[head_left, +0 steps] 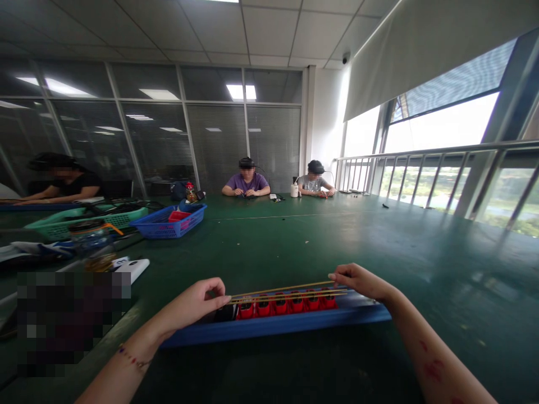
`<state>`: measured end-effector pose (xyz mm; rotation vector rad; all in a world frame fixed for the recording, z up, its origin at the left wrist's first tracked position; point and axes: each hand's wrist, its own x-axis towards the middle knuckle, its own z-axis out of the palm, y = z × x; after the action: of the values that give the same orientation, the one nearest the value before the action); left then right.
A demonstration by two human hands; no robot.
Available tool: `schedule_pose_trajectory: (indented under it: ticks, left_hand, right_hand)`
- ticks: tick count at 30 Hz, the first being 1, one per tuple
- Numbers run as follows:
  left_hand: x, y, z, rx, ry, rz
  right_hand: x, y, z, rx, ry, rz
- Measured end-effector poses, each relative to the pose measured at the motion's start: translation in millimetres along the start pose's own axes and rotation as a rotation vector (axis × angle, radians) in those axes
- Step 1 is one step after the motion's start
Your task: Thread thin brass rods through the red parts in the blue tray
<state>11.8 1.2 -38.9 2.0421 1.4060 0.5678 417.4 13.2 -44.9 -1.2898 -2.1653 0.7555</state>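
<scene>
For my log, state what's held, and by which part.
Thin yellow sticks: left hand at their left ends, right hand at the upper one's right end.

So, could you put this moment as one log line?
left hand: pinching yellow sticks; right hand: at one stick's end; red pieces: in a row beneath, inside blue tray

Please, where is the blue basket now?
The blue basket is left of centre in the head view, on the green table, just right of the green basket.
</scene>
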Motion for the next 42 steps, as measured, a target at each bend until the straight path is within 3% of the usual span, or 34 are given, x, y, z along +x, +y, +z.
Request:
schedule_pose_trajectory:
  ticks: [5,9,14,23,29,38,42]
  left_hand:
    - [0,-4,-0.3,-0.011,-0.015,0.011]
    - [1,-9,-0.2,-0.046,-0.026,0.017]
    - [-2,-5,-4.8,-0.028,-0.025,0.013]
    - [-10,-3,-26.0,0.159,-0.113,-0.017]
    - [-12,2,-29.6,0.184,-0.124,0.007]
    - [-12,10,-34.0,0.360,0.032,0.134]
    - [-15,14,-46.1,0.390,0.126,0.236]
  right_hand:
    - [-1,5,-7,0.069,0.199,0.034]
    - [0,16,-8,0.120,0.263,0.079]
    - [13,30,-1,0.127,0.159,0.143]
    - [46,37,10,-0.337,0.063,0.029]
    - [60,38,18,-0.427,0.003,-0.013]
    - [58,34,19,-0.506,-0.019,-0.009]
    - [59,36,21,-0.506,-0.002,0.010]
